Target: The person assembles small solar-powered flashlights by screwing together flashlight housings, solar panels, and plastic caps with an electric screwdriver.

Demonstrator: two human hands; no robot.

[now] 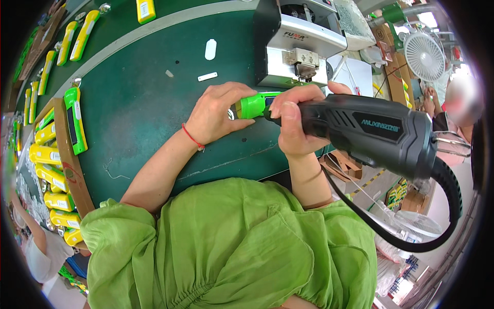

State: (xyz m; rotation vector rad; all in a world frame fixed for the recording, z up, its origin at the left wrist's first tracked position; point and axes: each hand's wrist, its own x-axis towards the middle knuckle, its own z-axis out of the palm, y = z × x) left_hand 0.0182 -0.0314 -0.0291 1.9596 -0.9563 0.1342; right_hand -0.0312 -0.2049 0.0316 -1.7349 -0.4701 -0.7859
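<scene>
Left hand [213,112] grips bright-green ribbed plastic flashlight [252,105] by one end | right hand [297,121] grasps black corded power tool [370,133] near its nose | flashlight: between hands, over dark-green tabletop [139,123]

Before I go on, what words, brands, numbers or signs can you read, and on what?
I won't copy wording, but it stands here:
Black power tool in the right hand: pale blue lettering on the side panel.
Silver machine: red lettering, with a line beneath too small to read.
Yellow gadgets at left: white labels, too small to read.
Cardboard box: red mark, unclear.
</scene>
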